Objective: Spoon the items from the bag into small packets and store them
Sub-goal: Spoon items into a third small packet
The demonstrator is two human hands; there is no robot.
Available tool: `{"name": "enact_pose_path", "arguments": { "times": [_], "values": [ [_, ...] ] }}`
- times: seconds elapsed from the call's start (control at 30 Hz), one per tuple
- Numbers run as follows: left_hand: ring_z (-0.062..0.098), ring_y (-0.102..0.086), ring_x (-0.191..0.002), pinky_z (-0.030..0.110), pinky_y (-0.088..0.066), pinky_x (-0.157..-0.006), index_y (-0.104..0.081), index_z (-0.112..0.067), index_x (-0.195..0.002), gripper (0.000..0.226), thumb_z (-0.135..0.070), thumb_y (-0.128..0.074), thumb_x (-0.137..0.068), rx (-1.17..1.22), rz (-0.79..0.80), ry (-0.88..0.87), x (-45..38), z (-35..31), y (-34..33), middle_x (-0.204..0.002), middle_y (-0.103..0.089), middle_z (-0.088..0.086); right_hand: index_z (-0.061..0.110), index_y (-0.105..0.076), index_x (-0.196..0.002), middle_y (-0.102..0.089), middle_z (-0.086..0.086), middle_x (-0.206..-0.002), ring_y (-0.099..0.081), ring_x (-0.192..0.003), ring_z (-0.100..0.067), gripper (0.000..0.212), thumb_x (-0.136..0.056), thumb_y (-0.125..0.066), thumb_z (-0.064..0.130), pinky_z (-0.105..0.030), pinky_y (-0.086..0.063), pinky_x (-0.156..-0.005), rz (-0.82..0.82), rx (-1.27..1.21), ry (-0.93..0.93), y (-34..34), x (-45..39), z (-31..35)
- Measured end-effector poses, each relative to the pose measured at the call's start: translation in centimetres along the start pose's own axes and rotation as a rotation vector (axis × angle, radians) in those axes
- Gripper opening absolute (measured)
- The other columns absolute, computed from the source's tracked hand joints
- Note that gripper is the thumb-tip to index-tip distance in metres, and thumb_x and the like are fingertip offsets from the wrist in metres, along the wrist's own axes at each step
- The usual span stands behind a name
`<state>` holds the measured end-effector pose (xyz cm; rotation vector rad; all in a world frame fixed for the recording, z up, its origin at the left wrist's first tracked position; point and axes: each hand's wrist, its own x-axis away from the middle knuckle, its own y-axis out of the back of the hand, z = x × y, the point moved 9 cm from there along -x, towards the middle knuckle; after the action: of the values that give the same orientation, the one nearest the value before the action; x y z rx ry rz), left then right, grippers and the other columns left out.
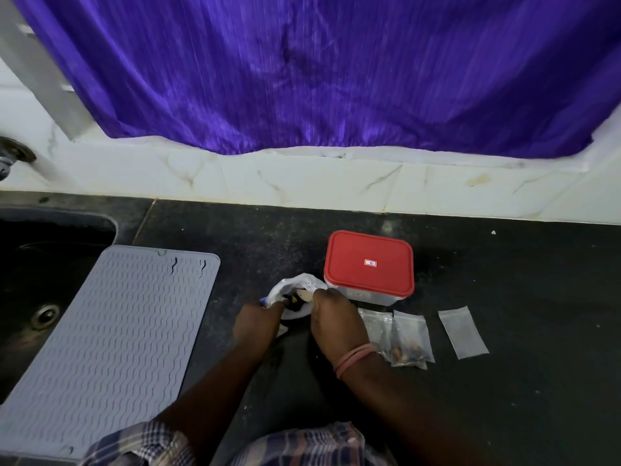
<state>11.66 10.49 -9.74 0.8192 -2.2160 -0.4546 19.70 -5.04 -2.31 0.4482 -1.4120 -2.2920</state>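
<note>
White bag between left hand and right hand, fingers curled.

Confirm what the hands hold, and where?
Both hold the white bag by its open rim: left hand on the left edge, right hand on the right.

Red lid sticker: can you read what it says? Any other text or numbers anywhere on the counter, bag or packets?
Sticker on the red lid of the container: small red-and-white label, too small and blurred to read.
White bag: no legible print.
Packets: no visible text.
</note>
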Motion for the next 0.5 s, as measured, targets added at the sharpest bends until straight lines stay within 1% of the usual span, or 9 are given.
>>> {"name": "enact_pose_path", "arguments": {
  "times": [0.07,0.13,0.17,0.23,0.27,0.33,0.37,0.43,0.5],
  "values": [
    [0.024,-0.074,-0.085,0.036,-0.060,-0.081,-0.077,-0.013,-0.106,0.044,-0.045,-0.069,-0.077,0.012,0.033,0.022,-0.3,0.2,-0.3,-0.092,-0.077,0.009,0.007,-0.064,-0.085,-0.065,-0.014,-0.087,-0.066,-0.071,-0.032,0.008,-0.078,-0.063,0.004,-0.038,-0.053,-0.059,0.015,0.067,0.013,-0.1,-0.2,0.0],
    [0.024,-0.074,-0.083,0.037,-0.061,-0.080,-0.077,-0.012,-0.104,0.045,-0.044,-0.066,-0.076,0.026,0.064,0.040,-0.4,0.2,-0.6,-0.089,-0.077,0.009,0.008,-0.065,-0.082,-0.064,-0.012,-0.082,-0.067,-0.064,-0.030,0.016,-0.070,-0.070,0.000,-0.036,-0.053,-0.052,0.037,0.134,0.044,-0.8,-0.2,-0.1],
    [0.024,-0.073,-0.083,0.036,-0.061,-0.079,-0.077,-0.011,-0.103,0.041,-0.041,-0.065,-0.078,0.029,0.066,0.040,-0.2,0.0,-0.5,-0.089,-0.076,0.010,0.008,-0.066,-0.087,-0.065,-0.012,-0.087,-0.068,-0.070,-0.030,0.015,-0.074,-0.068,0.001,-0.037,-0.054,-0.057,0.058,0.150,0.054,-1.2,-0.2,0.0],
    [0.022,-0.072,-0.082,0.031,-0.057,-0.072,-0.077,-0.011,-0.101,0.037,-0.040,-0.065,-0.080,0.069,0.059,0.053,0.2,-0.2,-0.3,-0.090,-0.075,0.009,0.008,-0.066,-0.102,-0.066,-0.012,-0.102,-0.068,-0.089,-0.031,0.018,-0.087,-0.054,0.007,-0.038,-0.053,-0.074,0.087,0.128,0.037,-1.6,-0.1,-0.1],
    [0.020,-0.070,-0.079,0.028,-0.053,-0.066,-0.075,-0.013,-0.100,0.032,-0.039,-0.067,-0.083,0.116,0.056,0.071,0.3,0.0,-0.4,-0.090,-0.074,0.008,0.007,-0.066,-0.103,-0.066,-0.011,-0.103,-0.067,-0.093,-0.030,0.021,-0.090,-0.050,0.009,-0.037,-0.051,-0.077,0.075,0.075,0.002,-1.6,-0.2,-0.5],
    [0.017,-0.068,-0.074,0.027,-0.049,-0.060,-0.072,-0.012,-0.094,0.021,-0.032,-0.070,-0.088,0.272,0.129,0.165,0.7,0.8,-1.4,-0.085,-0.073,0.007,0.006,-0.068,-0.092,-0.069,-0.012,-0.094,-0.067,-0.088,-0.029,0.019,-0.088,-0.050,0.010,-0.034,-0.048,-0.073,0.036,-0.014,-0.079,-1.0,-0.5,-1.4],
    [0.021,-0.069,-0.075,0.029,-0.052,-0.063,-0.072,-0.010,-0.094,0.019,-0.028,-0.070,-0.089,0.367,0.197,0.210,1.0,1.1,-2.3,-0.084,-0.074,0.009,0.006,-0.068,-0.086,-0.070,-0.013,-0.088,-0.067,-0.084,-0.030,0.017,-0.086,-0.051,0.009,-0.033,-0.047,-0.071,0.019,-0.040,-0.110,-0.8,-0.6,-1.9],
    [0.029,-0.074,-0.083,0.039,-0.058,-0.079,-0.074,-0.004,-0.100,0.026,-0.025,-0.072,-0.083,0.469,0.308,0.227,1.3,1.3,-3.9,-0.087,-0.078,0.014,0.007,-0.068,-0.079,-0.071,-0.013,-0.081,-0.067,-0.079,-0.030,0.015,-0.083,-0.053,0.007,-0.031,-0.045,-0.069,0.021,-0.104,-0.143,-0.8,-0.6,-2.4],
    [0.030,-0.074,-0.086,0.043,-0.058,-0.084,-0.074,-0.001,-0.103,0.046,-0.029,-0.073,-0.066,0.404,0.277,0.213,0.0,2.5,-4.5,-0.089,-0.077,0.014,0.010,-0.070,-0.076,-0.072,-0.009,-0.079,-0.068,-0.078,-0.025,0.016,-0.082,-0.055,0.005,-0.027,-0.045,-0.070,0.029,-0.195,-0.175,-1.1,-0.5,-2.8]
  ]
}}
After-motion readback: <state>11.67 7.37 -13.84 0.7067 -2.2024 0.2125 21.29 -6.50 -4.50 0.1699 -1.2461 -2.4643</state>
